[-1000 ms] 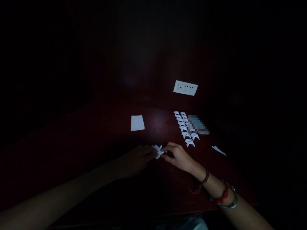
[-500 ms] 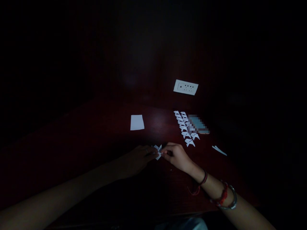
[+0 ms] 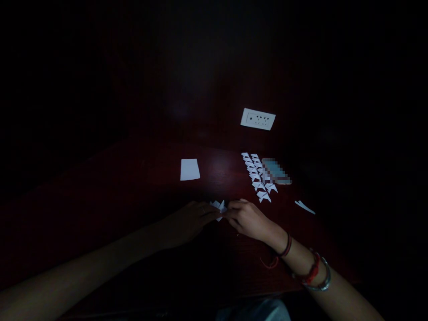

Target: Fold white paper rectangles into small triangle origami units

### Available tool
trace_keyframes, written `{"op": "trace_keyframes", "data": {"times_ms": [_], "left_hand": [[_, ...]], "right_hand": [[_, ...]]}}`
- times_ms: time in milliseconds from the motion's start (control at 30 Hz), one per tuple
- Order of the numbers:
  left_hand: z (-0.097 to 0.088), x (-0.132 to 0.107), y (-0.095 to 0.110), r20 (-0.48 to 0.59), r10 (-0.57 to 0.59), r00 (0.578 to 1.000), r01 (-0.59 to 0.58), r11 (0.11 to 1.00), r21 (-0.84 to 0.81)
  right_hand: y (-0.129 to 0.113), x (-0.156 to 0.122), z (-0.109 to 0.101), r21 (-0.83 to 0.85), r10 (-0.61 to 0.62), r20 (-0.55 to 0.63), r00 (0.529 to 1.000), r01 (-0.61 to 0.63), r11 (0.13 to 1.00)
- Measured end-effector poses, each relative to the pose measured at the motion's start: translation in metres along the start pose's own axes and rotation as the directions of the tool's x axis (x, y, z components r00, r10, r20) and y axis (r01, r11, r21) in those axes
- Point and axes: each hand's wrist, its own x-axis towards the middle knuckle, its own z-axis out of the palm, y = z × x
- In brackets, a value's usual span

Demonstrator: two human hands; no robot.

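A small white folded paper piece (image 3: 219, 206) is between my two hands over the dark red table. My left hand (image 3: 192, 219), with a ring on one finger, has its fingertips closed on the paper's left side. From the right, my right hand (image 3: 247, 218) pinches its edge with thumb and fingers. The exact fold under my fingertips is hidden. Beyond my right hand lie several finished-looking white origami pieces (image 3: 257, 183), lined up in slanting rows.
A stack or sheet of white square paper (image 3: 190, 169) lies back left. A blurred phone-like object (image 3: 278, 171) sits beside the origami rows. Thin white paper strips (image 3: 305, 207) rest farther right. A white socket panel (image 3: 258, 119) is on the wall behind the dark table (image 3: 154, 178).
My right hand's fingers have shifted slightly left across the folded paper, covering more of its right edge. The whole view has moved a little; the other items stay put.
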Motion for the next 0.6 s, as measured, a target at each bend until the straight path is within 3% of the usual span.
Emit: {"op": "trace_keyframes", "data": {"times_ms": [267,600], "left_hand": [[-0.001,-0.004,-0.002,-0.012,0.036,0.999,-0.036,0.999,0.013],[0.008,-0.004,-0.005,-0.032,0.031,0.999,-0.03,0.999,0.029]], "right_hand": [[0.004,-0.001,-0.001,0.138,0.022,0.003,1.0,-0.022,0.99],[0.0,0.003,-0.005,-0.074,-0.021,0.046,0.999,0.024,0.997]]}}
